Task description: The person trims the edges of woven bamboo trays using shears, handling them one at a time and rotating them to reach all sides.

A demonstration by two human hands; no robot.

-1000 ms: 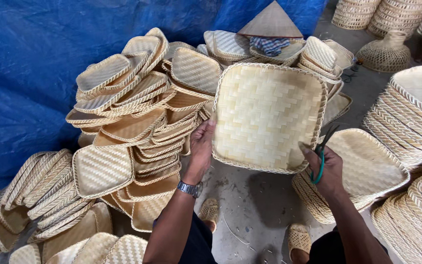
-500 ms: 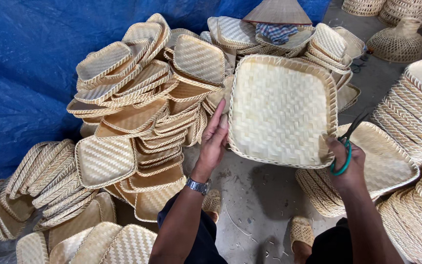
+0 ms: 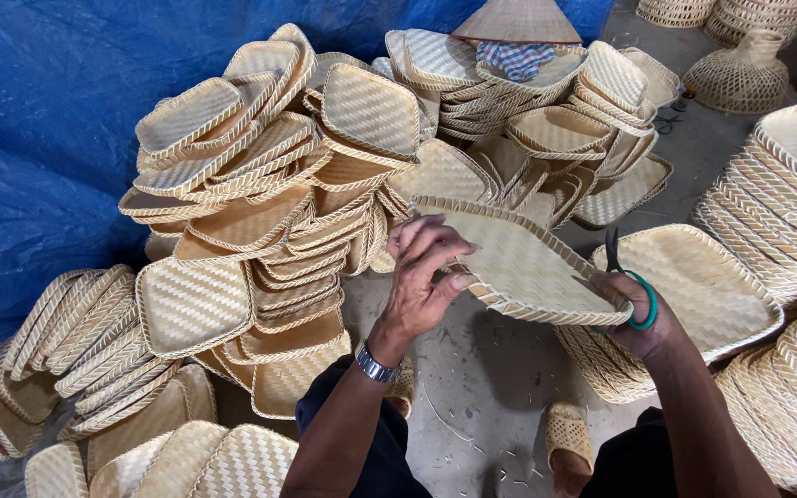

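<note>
head view: your left hand [image 3: 422,277] grips the near rim of a woven bamboo tray [image 3: 523,258], held tilted above the floor [image 3: 491,387]; your right hand [image 3: 634,314] grips its far edge plus green-handled scissors [image 3: 634,290].

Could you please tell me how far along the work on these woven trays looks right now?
Done, apparently: piles of woven trays heaped against the blue tarp, more stacked at right. In hand: one tray, tilted, left hand on its rim, right hand under the other edge with green-handled scissors. Left: trimmed and untrimmed stacks cannot be told apart, so the remainder is unclear.
</note>
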